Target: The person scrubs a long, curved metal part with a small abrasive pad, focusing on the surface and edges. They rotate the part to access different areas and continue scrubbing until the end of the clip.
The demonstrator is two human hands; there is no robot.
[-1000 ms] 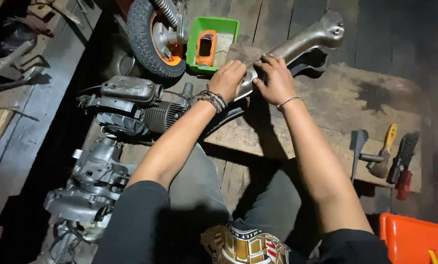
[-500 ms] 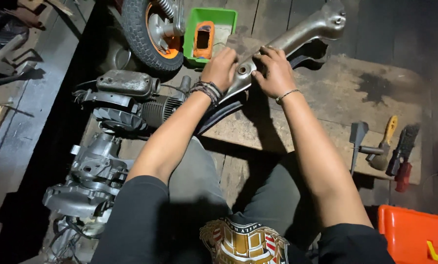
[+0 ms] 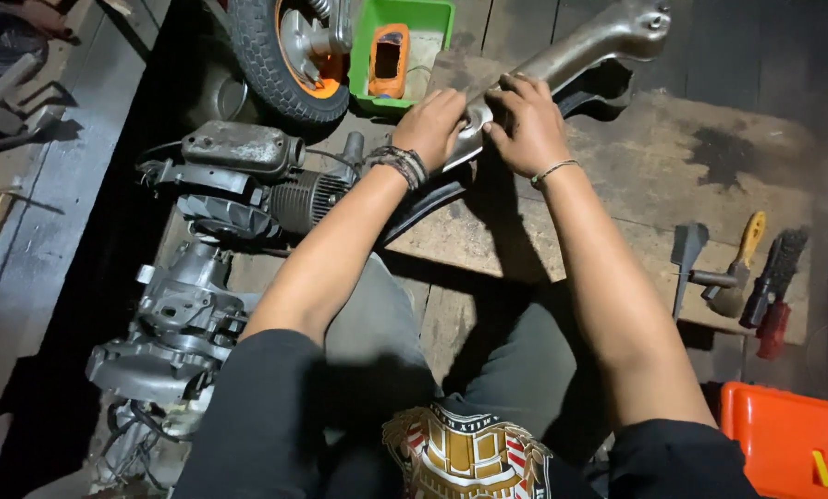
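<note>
A dim workshop floor of dark planks carries a worn wooden board (image 3: 636,212) as the surface. Beside it lie an engine block (image 3: 238,185), a small wheel (image 3: 280,55) and a green tray (image 3: 437,23). Both arms stretch forward. The left hand (image 3: 432,125) and right hand (image 3: 529,129) are clamped on a grey metal swingarm casting (image 3: 599,42) resting across the board.

The left hand (image 3: 432,125) has slid back over the hole in the metal arm (image 3: 571,60).
</note>
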